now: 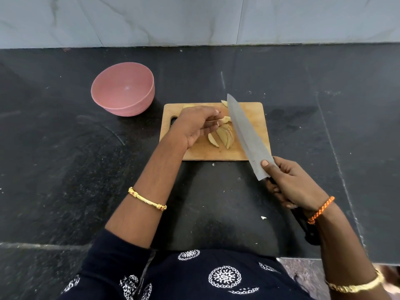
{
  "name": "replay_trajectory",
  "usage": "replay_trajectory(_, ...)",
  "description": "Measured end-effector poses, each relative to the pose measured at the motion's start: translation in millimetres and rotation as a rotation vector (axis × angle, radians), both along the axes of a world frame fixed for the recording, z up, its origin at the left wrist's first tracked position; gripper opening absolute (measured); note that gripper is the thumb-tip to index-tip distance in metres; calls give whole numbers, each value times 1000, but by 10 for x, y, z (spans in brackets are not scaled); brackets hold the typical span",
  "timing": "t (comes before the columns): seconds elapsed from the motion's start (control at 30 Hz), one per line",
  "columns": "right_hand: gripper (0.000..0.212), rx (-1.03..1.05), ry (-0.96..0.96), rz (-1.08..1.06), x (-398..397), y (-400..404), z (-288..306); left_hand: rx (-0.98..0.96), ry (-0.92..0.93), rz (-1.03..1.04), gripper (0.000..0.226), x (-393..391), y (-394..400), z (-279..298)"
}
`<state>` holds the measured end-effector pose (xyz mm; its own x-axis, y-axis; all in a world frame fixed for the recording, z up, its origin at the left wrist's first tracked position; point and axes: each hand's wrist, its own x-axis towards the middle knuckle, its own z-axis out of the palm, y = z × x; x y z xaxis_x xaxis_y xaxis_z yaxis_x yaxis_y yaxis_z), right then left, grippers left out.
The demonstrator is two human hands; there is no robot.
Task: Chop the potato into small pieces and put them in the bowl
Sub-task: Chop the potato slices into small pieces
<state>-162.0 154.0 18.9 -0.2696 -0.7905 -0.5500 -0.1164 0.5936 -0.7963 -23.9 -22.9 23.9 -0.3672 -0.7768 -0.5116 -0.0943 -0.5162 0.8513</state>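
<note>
The right hand (292,185) has its grip closed round the dark handle of the knife (246,135), thumb laid flat on the base of the blade. The blade slants up and away from that hand, crossing the near right corner of the cutting board (253,113), its tip reaching past the board's far edge. Whether the edge touches the wood cannot be told.

The left hand (194,124) hovers over the middle of the cutting board with fingers curled, its grip pinching a pale potato slice (226,119) at the fingertips, just beside the flat of the blade. Below those fingers, on the board, lies a fanned cluster of potato slices (224,137), skin edges showing, close to the blade's left side. One more piece (224,102) lies at the board's far edge, next to the knife tip.

The cutting board lies flat on the black worktop (65,169). The pink bowl (123,89) stands upright on the worktop to the far left of the board, near its corner but apart from it; no potato shows inside. A small white scrap (263,217) lies on the worktop well on the near side of the board. A marbled wall (194,18) runs behind the worktop, beyond the board.
</note>
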Motion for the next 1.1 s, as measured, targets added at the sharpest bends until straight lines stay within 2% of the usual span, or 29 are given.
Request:
replay_trajectory(0.07,32,16,13,4,-22,15,8,-129,-174,-9,15,-17,0,-9)
replay_trajectory(0.13,30,11,-39,4,-37,26,16,-236,-242,-18,17,-42,2,-13)
replay_trajectory(0.3,25,26,-177,-4,-47,44,62,-408,-280,-71,35,-112,-49,-10)
replay_trajectory(0.43,26,53,-262,-8,-35,97,38,-503,-256,-212,38,-158,-65,-3)
replay_trajectory(0.57,28,56,-358,-61,-34,147,14,-525,-250,-235,43,-186,-82,-10)
replay_trajectory(0.67,26,26,-419,-141,-61,137,-1,-633,-372,-270,38,-176,-114,-34)
replay_trajectory(0.77,26,3,-381,-183,-105,97,-21,-719,-429,-322,36,-173,-120,-38)
replay_trajectory(0.97,29,3,-204,-186,-140,51,-77,-937,-555,-326,46,-198,-144,-32)
replay_trajectory(1.03,30,3,-188,-187,-131,59,-81,-1015,-586,-479,40,-169,-136,11)
replay_trajectory(1.1,31,2,-180,-192,-125,77,-84,-1060,-656,-737,36,-134,-125,37)
